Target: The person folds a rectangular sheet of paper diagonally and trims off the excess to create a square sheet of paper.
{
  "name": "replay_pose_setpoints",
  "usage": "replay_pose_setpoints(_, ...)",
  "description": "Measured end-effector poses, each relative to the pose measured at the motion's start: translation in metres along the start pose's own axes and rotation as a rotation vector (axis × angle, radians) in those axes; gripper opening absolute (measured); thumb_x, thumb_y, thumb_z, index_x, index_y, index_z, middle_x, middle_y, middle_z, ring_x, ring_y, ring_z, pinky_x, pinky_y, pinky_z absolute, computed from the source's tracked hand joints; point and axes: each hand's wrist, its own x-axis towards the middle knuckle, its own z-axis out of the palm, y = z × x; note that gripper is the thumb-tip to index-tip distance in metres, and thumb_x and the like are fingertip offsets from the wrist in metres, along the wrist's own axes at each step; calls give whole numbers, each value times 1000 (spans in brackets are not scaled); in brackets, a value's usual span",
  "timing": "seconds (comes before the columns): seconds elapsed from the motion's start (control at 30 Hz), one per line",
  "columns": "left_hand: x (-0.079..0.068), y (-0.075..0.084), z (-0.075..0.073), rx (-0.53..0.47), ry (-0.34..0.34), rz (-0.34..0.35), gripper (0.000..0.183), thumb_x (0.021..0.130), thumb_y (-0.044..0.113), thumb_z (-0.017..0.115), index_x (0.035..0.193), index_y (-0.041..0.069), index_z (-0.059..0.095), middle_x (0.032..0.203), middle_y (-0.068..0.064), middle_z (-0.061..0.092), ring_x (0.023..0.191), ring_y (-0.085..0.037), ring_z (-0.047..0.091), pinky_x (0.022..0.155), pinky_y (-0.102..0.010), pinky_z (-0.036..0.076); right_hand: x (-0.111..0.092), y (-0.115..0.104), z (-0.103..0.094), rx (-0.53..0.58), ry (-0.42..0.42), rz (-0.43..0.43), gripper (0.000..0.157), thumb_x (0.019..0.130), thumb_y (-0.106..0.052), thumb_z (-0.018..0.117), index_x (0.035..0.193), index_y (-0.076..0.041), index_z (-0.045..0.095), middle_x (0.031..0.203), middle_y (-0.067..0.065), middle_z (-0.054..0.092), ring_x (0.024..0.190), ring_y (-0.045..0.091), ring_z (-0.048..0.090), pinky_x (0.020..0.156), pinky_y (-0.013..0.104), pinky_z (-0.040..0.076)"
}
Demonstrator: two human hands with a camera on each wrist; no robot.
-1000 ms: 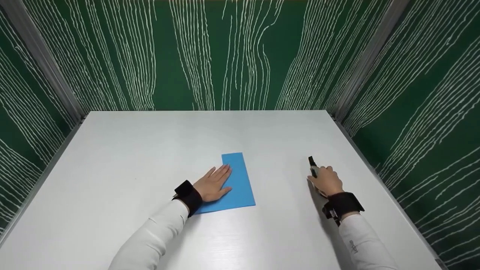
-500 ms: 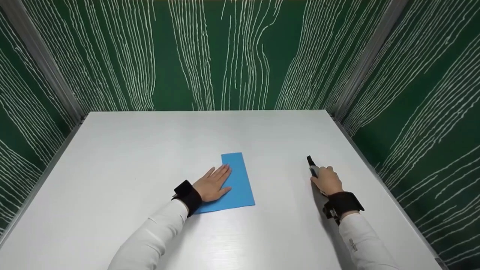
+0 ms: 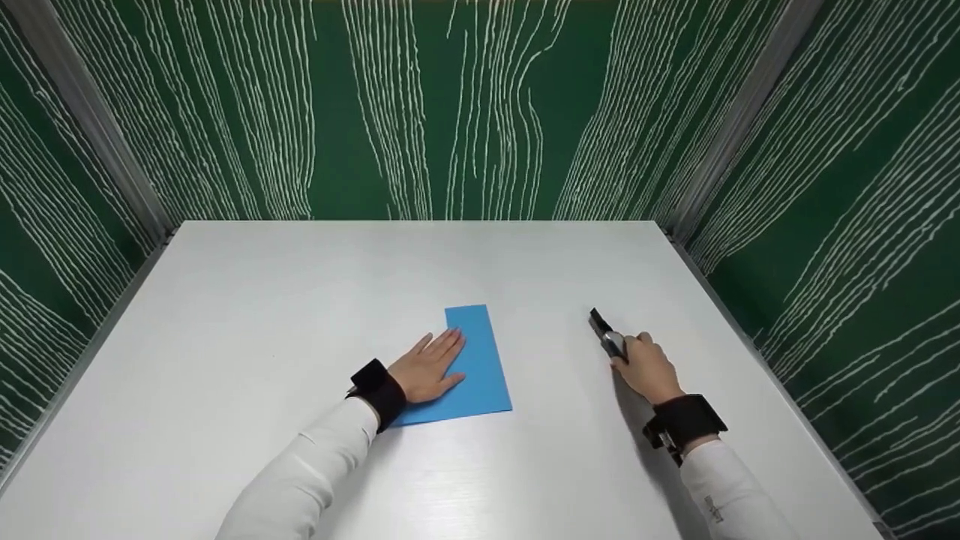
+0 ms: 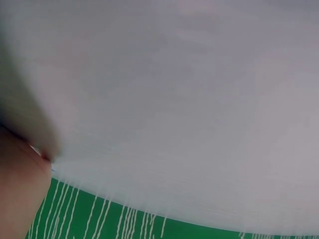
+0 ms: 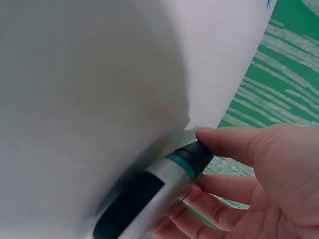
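Note:
Flat on the white table (image 3: 300,300) lies a blue sheet (image 3: 480,367) with straight edges, partly covered by my left hand (image 3: 427,371). The left fingers are straight and spread over its left side, and the palm rests down. To the right, my right hand (image 3: 649,367) grips an elongated black and silver tool (image 3: 615,345), its narrow black end pointing forward and left. In the right wrist view, the tool (image 5: 154,191) shows a rounded body with dark panels and a teal band. The thumb (image 5: 224,142) lies on its dark end, with fingers curled beneath. Its exact kind is unclear.
Green walls (image 3: 510,112) with white wavy lines enclose the table at the back and sides. Grey posts (image 3: 112,135) stand at the rear corners. Black wrist straps (image 3: 686,420) sit on both forearms.
My right hand has shifted slightly left with the tool, turning its black end further left toward the blue sheet. The left hand and the sheet have stayed in place.

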Motion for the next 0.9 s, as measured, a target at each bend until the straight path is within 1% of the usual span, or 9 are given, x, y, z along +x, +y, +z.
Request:
replay_pose_setpoints(0.13, 3, -3, 3, 17, -17, -8, 69, 110, 40, 39, 163, 0, 20, 173, -17, 17, 163, -30, 15, 133, -50, 12, -8, -13, 1, 16, -13, -87, 36, 94, -7, 70, 122, 16, 63, 108, 32, 62, 89, 40, 67, 72, 51, 58)
replay_pose_setpoints(0.27, 5, -6, 7, 43, -19, -15, 69, 110, 42, 38, 164, 3, 19, 174, -14, 16, 163, -28, 14, 133, -48, 12, -15, -30, 2, 32, -69, -165, 41, 94, -8, 71, 127, 14, 62, 107, 25, 63, 86, 28, 63, 72, 43, 55)
replay_pose_setpoints(0.4, 6, -7, 7, 28, -6, -7, 69, 110, 41, 39, 163, 1, 21, 173, -15, 18, 163, -29, 16, 133, -50, 13, -25, -45, 4, 33, -114, -281, 42, 94, -9, 73, 128, 12, 63, 105, 18, 64, 81, 17, 54, 67, 30, 46)
replay_pose_setpoints(0.5, 4, -5, 6, 23, 0, -4, 68, 110, 40, 39, 163, 1, 21, 173, -16, 19, 163, -30, 17, 133, -50, 14, -33, -56, 4, 27, -140, -389, 41, 94, -10, 73, 128, 9, 64, 104, 14, 65, 79, 11, 49, 65, 25, 40)
replay_pose_setpoints(0.57, 3, -5, 6, 28, 0, -6, 69, 110, 41, 38, 163, 1, 21, 173, -15, 18, 163, -29, 16, 133, -50, 14, -39, -62, 3, 21, -159, -448, 40, 94, -11, 73, 129, 7, 65, 105, 13, 65, 79, 11, 48, 65, 24, 39)
replay_pose_setpoints(0.67, 3, -6, 5, 30, 2, -6, 69, 110, 41, 39, 163, 1, 21, 173, -16, 19, 163, -30, 17, 133, -50, 14, -47, -72, 2, 8, -197, -516, 40, 95, -11, 73, 130, 4, 65, 108, 11, 66, 82, 12, 50, 68, 25, 41)
replay_pose_setpoints(0.77, 3, -6, 4, 30, -1, -4, 69, 110, 41, 39, 163, 1, 21, 173, -16, 19, 162, -30, 17, 133, -50, 14, -53, -81, 3, -2, -239, -559, 41, 94, -11, 73, 132, 3, 65, 111, 11, 66, 86, 13, 54, 72, 28, 46)
replay_pose_setpoints(0.9, 3, -5, 4, 26, 0, 4, 69, 110, 40, 39, 163, 0, 21, 173, -16, 19, 162, -31, 17, 133, -51, 15, -62, -91, 7, 5, -289, -602, 41, 94, -12, 74, 131, 2, 66, 111, 10, 67, 88, 13, 58, 73, 29, 50)
